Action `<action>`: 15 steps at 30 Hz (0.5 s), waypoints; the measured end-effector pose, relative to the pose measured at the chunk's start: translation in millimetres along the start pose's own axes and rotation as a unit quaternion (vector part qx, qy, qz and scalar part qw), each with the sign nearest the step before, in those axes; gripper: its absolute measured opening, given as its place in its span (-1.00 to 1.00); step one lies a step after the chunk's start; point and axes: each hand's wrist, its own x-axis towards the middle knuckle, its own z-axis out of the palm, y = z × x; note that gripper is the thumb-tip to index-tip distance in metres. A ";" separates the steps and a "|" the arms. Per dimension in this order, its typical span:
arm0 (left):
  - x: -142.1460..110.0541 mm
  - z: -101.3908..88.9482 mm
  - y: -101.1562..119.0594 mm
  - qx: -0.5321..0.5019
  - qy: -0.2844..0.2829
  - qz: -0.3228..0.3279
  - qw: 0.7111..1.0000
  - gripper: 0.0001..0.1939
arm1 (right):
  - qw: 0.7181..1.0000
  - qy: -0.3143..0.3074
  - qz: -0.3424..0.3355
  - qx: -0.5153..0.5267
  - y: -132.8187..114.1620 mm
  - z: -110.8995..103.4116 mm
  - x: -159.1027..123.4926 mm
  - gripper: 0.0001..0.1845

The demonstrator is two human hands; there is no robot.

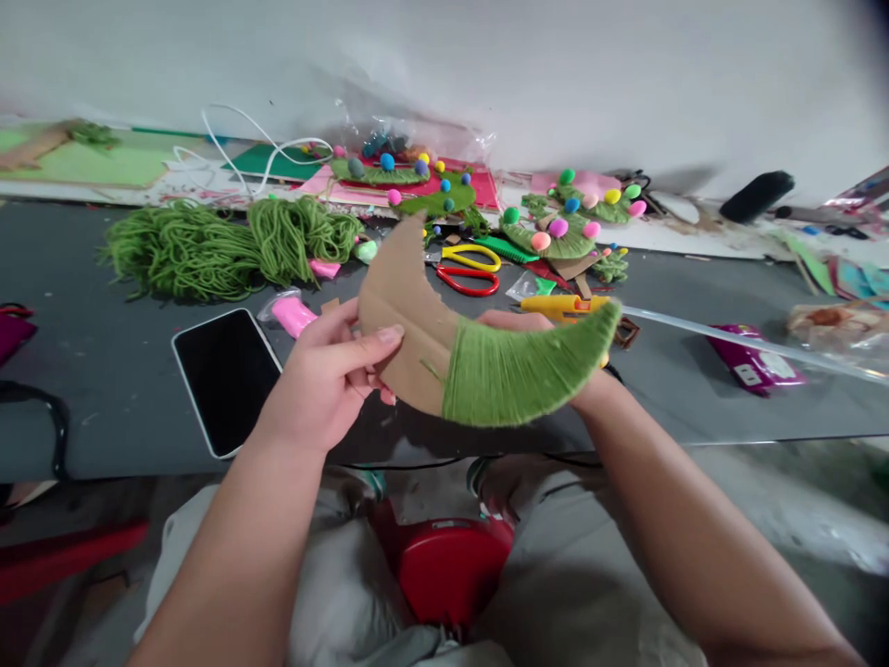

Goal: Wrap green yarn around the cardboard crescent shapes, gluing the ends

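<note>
A crescent cut from brown cardboard (406, 306) is held up over the table's front part. Green yarn (520, 375) is wound tightly round its right half, out to the tip. My left hand (333, 366) grips the bare half, thumb on the front face and fingers behind. My right hand (518, 320) is behind the wrapped half, largely covered by it, so its fingers' grip is hidden. Just beyond it is a yellow hot glue gun (562, 305) with a long clear glue stick (736, 339) out of its back; the crescent covers part of the gun.
Green yarn skeins (201, 248) lie at the left, behind a tablet (226, 382). Red-handled scissors (469, 281) and yellow-handled scissors (472, 257) are beyond the crescent. Yarn-wrapped pieces with pompoms (556, 239) lie farther back. A purple packet (754, 357) is at right.
</note>
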 end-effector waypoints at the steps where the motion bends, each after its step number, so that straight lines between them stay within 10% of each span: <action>1: -1.2 0.7 0.4 0.022 -0.015 -0.011 1.000 -0.80 | 1.000 -0.009 0.000 -0.003 -2.5 -3.1 1.7 -0.75; 8: -3.5 7.2 -1.7 0.152 -0.068 -0.023 0.986 -0.78 | 0.999 -0.008 -0.029 -0.044 -13.3 -18.1 6.6 -0.68; 15: 0.1 8.6 -7.7 0.209 0.050 0.080 0.973 -0.79 | 0.995 0.036 -0.001 -0.095 -46.9 -14.9 -11.6 -0.71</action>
